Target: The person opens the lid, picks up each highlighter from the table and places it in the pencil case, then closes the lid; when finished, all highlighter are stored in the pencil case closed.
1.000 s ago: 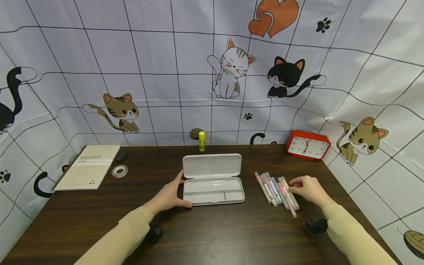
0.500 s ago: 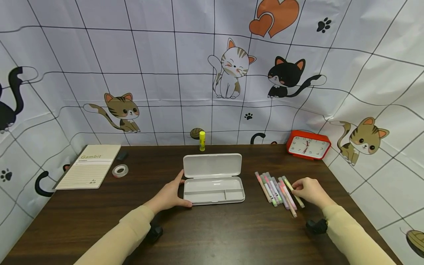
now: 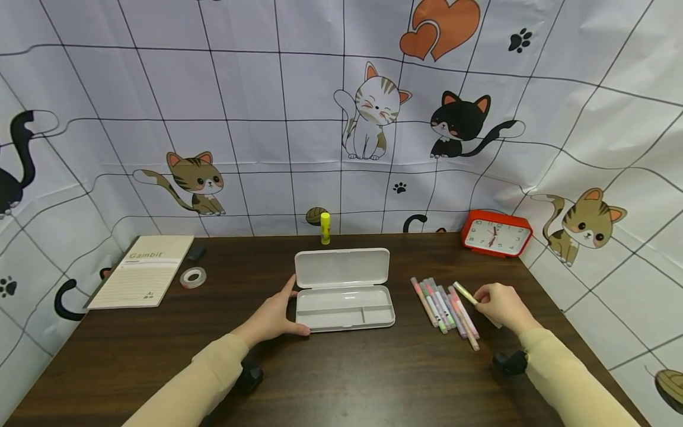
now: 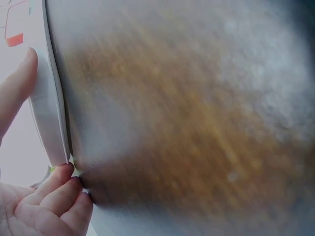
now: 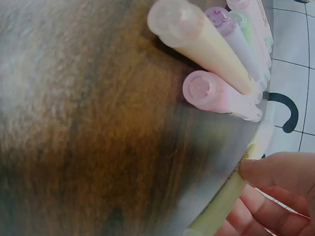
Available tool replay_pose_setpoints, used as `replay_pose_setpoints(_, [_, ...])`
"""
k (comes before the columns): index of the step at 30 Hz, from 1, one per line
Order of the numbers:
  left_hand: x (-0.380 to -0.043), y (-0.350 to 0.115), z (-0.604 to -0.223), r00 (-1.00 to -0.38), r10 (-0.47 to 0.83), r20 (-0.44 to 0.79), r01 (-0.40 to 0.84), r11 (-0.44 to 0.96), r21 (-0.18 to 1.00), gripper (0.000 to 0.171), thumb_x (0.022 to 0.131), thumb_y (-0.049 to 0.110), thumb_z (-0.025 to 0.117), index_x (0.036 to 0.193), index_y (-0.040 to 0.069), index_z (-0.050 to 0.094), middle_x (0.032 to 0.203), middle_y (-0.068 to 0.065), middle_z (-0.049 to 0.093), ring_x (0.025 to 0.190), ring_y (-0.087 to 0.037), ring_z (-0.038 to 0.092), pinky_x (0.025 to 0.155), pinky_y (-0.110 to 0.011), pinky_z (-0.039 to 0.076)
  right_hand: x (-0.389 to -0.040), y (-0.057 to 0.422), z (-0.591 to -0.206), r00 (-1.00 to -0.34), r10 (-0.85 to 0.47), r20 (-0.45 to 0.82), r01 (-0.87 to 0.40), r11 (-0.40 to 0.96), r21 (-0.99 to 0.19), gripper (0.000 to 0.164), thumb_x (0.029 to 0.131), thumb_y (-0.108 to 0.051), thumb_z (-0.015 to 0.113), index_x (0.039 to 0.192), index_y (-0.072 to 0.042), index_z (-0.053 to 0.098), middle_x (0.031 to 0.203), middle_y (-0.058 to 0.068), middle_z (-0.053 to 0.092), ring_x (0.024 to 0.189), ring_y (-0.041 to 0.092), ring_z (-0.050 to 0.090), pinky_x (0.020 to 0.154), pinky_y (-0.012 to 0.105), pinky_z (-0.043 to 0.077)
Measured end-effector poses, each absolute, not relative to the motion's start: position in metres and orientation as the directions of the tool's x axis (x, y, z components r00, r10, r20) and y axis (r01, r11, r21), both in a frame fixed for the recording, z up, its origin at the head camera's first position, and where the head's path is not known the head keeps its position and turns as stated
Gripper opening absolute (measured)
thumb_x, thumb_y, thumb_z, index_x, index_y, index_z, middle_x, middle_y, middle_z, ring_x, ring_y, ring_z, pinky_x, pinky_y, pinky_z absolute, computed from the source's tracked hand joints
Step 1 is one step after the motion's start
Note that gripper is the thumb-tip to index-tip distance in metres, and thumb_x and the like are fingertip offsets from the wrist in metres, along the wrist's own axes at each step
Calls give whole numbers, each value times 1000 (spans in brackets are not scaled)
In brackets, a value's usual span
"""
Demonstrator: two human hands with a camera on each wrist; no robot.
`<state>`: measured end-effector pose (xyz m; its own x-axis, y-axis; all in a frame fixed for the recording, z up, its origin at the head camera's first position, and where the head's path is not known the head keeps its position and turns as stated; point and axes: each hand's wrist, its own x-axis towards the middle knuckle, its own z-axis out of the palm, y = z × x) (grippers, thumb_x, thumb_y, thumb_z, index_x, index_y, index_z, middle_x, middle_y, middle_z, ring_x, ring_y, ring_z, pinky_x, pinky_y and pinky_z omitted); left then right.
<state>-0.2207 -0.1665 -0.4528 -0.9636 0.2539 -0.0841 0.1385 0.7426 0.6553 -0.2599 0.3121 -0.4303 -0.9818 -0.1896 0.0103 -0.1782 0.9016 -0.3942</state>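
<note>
An open white pencil case lies mid-table, lid tipped back, with compartments in its base. My left hand holds its left end, thumb at the front corner and fingers along the side; the left wrist view has the case's pale wall between thumb and fingers. To the right, my right hand pinches a yellow marker between thumb and fingers, hiding its middle. The marker's yellow barrel slants across the right wrist view. Just left of that hand, several pastel markers lie side by side.
A red alarm clock stands at the back right. A yellow glue stick is upright behind the case. On the left are a notebook, a roll of tape and a small dark block. A cat-print sheet surrounds the table.
My right hand has drawn the yellow marker away from the row, and the marker has tilted further. My left hand and the pencil case have stayed in place.
</note>
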Motion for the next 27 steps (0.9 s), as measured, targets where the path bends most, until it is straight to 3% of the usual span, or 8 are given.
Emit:
replay_pose_setpoints(11, [-220, -167, -452, -963, 257, -79, 144, 740, 658, 126, 64, 37, 88, 151, -2, 5, 139, -20, 48, 129, -38, 42, 104, -54, 34, -263, 300, -426, -965, -233, 117, -260, 892, -369, 9, 77, -1, 69, 87, -1, 69, 71, 1, 59, 64, 14, 50, 57, 30, 41])
replay_pose_setpoints(27, [-219, -167, -451, -963, 256, -84, 140, 740, 658, 125, 65, 35, 88, 151, -2, 6, 139, -20, 48, 129, -38, 43, 104, -53, 34, -261, 243, -409, -925, -342, 165, -379, 858, -347, 13, 80, -3, 70, 93, -4, 73, 76, 1, 58, 70, 15, 49, 62, 31, 42])
